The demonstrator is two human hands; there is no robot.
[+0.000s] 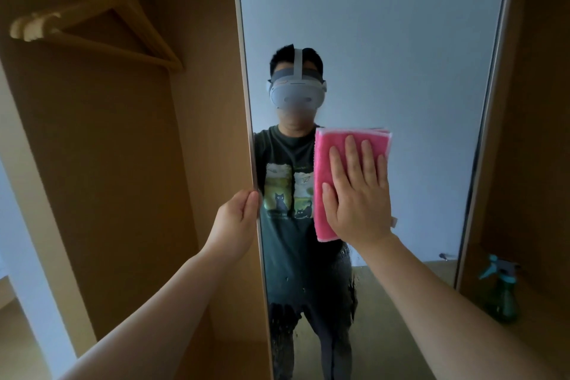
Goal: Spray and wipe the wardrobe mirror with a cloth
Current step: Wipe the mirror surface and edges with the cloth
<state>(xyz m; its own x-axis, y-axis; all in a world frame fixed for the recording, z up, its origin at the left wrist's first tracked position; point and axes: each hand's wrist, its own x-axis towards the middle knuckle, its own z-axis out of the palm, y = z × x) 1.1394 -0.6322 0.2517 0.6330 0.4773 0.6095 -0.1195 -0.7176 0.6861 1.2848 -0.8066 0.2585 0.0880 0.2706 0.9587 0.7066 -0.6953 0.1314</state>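
A person's right hand (359,197), fingers straight and spread, presses a folded pink cloth (327,176) flat against the wardrobe mirror (385,40) at centre frame. The cloth shows above the fingertips and left of the thumb. The left hand (237,219) grips the mirror's left edge, thumb curled round the front. Spray droplets (351,274) cling to the glass below the cloth. A teal spray bottle (499,290) stands at lower right.

Dim tan wardrobe interior (123,163) — wooden hangers (138,20) upper left
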